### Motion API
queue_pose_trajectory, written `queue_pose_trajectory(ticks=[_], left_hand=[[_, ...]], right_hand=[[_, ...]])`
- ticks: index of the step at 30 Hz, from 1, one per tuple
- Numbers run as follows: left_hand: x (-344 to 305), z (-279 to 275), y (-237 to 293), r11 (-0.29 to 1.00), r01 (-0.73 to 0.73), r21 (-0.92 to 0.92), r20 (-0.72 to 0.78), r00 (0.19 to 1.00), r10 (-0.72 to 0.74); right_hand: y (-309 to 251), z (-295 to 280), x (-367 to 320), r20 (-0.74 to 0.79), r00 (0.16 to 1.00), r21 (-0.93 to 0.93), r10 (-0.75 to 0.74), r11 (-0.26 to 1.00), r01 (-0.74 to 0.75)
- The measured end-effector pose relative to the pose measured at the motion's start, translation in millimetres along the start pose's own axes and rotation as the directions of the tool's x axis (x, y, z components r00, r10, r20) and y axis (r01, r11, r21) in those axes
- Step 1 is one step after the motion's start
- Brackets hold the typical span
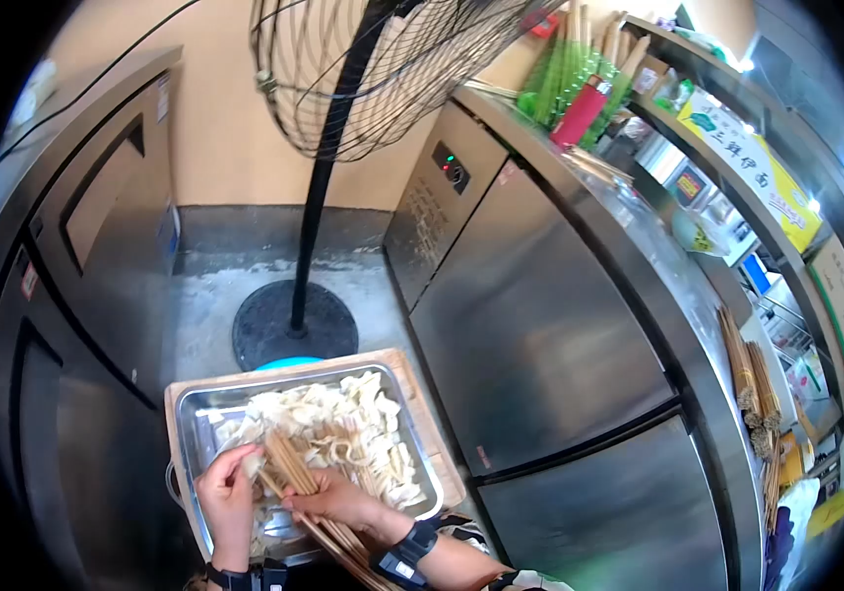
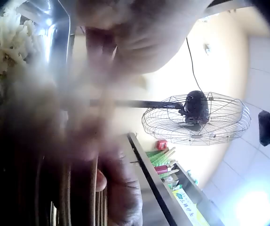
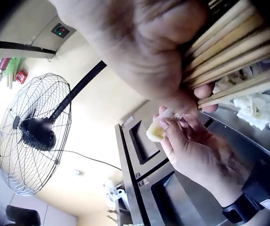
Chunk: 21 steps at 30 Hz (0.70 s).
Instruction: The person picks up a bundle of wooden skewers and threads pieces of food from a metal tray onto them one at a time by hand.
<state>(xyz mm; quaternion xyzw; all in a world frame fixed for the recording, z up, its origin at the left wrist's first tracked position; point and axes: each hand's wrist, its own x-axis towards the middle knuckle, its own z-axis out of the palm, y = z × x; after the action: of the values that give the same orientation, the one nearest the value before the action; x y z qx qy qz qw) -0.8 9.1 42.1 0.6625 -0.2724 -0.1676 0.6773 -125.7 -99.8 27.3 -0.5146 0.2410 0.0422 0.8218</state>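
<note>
The right hand (image 1: 338, 500) grips a bundle of thin wooden sticks (image 1: 289, 463) over a metal tray (image 1: 432, 473) of pale, leafy food pieces (image 1: 378, 404). Beside the stick tips, the left hand (image 1: 228, 502) pinches a small pale piece (image 1: 254, 463). In the right wrist view the left hand (image 3: 198, 150) holds that yellowish-white piece (image 3: 155, 132) between thumb and fingers, close to the right hand (image 3: 149, 52) and its sticks (image 3: 234, 42). The left wrist view is blurred near the left hand (image 2: 139, 33), and its piece cannot be made out there.
The tray rests on a wooden board (image 1: 452, 483). A standing fan (image 1: 296, 320) is behind it. Steel cabinets (image 1: 540, 335) flank both sides. On the right counter lie more stick bundles (image 1: 752, 384), and wrapped green items (image 1: 565, 84) stand further back.
</note>
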Motion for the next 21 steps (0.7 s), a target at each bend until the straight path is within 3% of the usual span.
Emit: queue_pose_trajectory(ticks=[3,7,11,13,17,21], left_hand=[[2.2,2.5,2.2,0.966,0.111,-0.234,-0.098,0.986,-0.137],[6.8,1.8,5.0,0.864,0.265,-0.428,-0.032,0.951,-0.308],[8.8,-1.1,-2.2,0.864,0.273,-0.423,-0.011,0.952,-0.306],[9.6,-4.4,-2.3,0.858,0.349,-0.377,0.039,0.931,-0.362],[5.3,-6.6,3.4,0.881,0.367,-0.298,0.066,0.929,-0.364],[7.0,-9.5,-7.2,0.785,0.441,-0.435,0.117,0.892,-0.437]], right_hand=[[2.8,-1.0,3.3,0.071,0.996,0.037,-0.057,0.998,0.055],[-1.7,3.7,1.3,0.033,0.998,-0.036,-0.052,0.998,0.053],[5.7,-2.4,3.6,0.08,0.994,-0.005,-0.069,0.998,0.07],[3.9,0.6,0.4,-0.003,0.998,-0.083,-0.068,0.994,0.068],[0.1,4.8,-3.9,-0.088,0.995,-0.196,-0.038,0.98,0.021],[-13.9,12.1,-7.2,-0.092,0.996,-0.07,-0.004,0.998,-0.002]])
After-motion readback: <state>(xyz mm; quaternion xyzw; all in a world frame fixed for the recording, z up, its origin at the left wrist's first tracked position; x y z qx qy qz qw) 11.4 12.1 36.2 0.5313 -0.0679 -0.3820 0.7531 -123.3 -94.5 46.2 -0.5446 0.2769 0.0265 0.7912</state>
